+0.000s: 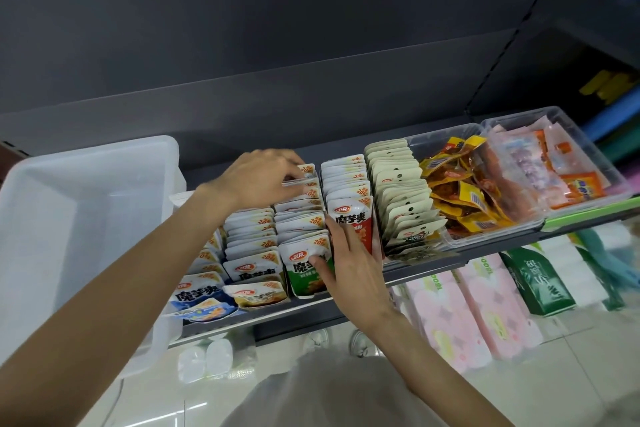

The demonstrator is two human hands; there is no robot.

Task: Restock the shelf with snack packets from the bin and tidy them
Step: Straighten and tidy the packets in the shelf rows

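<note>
Several rows of white snack packets stand upright on the dark shelf (433,265). My left hand (258,177) reaches to the back of the green-labelled row (301,218), fingers curled down and pinching the tops of the rear packets. My right hand (349,263) lies flat with straight fingers against the front green packet (302,270), beside the red-labelled packet row (351,215). A blue-labelled row (199,295) and a brown-labelled row (254,270) stand to the left. The translucent white bin (52,204) sits at the shelf's left end, its inside looking bare.
A row of beige hang-hole packets (403,201) stands right of the red row. Clear trays hold yellow packets (460,191) and orange-pink packets (547,166). Pink tissue packs (464,315) and a green box (540,284) stand on the floor below.
</note>
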